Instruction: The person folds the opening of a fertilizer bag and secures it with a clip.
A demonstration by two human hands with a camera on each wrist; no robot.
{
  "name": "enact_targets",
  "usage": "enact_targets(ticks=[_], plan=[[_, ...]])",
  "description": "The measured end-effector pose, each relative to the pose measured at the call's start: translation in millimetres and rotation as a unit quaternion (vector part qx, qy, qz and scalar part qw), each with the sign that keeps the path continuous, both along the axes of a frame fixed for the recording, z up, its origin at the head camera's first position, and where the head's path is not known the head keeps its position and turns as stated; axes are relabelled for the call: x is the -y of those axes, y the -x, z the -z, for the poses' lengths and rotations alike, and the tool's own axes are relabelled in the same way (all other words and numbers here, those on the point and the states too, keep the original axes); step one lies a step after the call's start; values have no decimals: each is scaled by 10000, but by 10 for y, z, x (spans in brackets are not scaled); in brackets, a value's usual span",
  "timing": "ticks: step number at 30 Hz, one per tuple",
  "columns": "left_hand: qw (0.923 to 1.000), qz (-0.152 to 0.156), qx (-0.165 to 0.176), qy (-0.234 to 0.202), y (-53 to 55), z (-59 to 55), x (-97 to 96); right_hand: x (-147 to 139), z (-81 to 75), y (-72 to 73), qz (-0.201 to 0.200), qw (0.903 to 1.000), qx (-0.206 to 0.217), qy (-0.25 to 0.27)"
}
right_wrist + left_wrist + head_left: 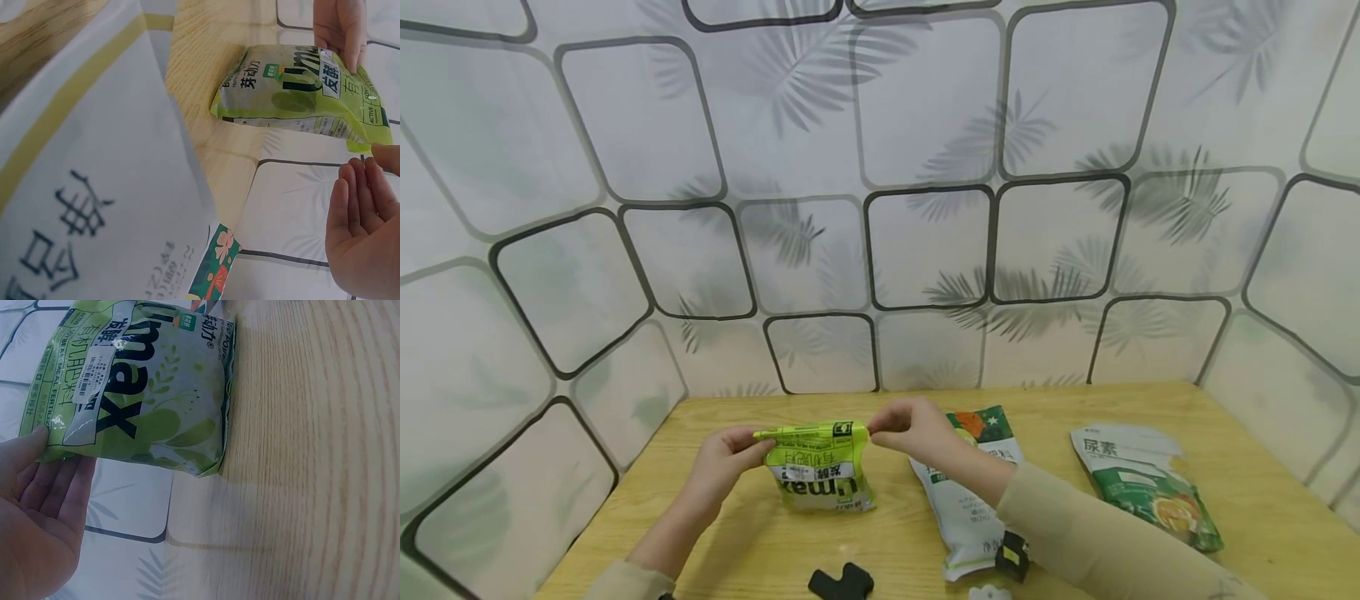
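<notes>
A green and white fertilizer bag [823, 471] is upright over the table, its printing upside down in the head view. My left hand [726, 467] pinches the top left corner between thumb and fingers. At the opposite top corner, my right hand [925, 429] pinches the edge with thumb and fingertips. In the left wrist view, the left hand [47, 506] is at the green edge of the bag [144, 387], which carries a white sticker. The right wrist view shows the right hand [369, 225] at the other corner of the bag [294, 94].
A white bag with a green and orange end [962, 508] lies beneath my right forearm. Farther right lies another white and green bag [1150, 483]. Black objects [842, 581] are at the near edge of the wooden table [737, 533]. A patterned curtain [925, 250] stands behind.
</notes>
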State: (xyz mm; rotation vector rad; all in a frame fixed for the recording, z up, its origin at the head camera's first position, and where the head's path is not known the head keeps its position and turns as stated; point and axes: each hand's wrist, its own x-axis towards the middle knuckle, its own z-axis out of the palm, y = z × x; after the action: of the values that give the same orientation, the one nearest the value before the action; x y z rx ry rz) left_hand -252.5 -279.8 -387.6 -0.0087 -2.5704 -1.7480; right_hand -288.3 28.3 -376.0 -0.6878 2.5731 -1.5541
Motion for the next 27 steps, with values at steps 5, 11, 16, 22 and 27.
enact_targets(ticks=[5,11,16,22,27], plan=[[10000,24,-14,-12,-1,9,1,-16,14,-22,-68,9994,341,71],[10000,17,29,-47,23,17,10,-36,55,-74,-90,9978,650,107],[10000,-11,0,-19,40,18,16,-43,96,-111,-110,9970,756,119],[10000,40,-15,7,31,18,20,-57,127,-146,-391,9946,943,190],[10000,55,-12,23,27,24,27,-47,131,-197,-560,9933,990,195]])
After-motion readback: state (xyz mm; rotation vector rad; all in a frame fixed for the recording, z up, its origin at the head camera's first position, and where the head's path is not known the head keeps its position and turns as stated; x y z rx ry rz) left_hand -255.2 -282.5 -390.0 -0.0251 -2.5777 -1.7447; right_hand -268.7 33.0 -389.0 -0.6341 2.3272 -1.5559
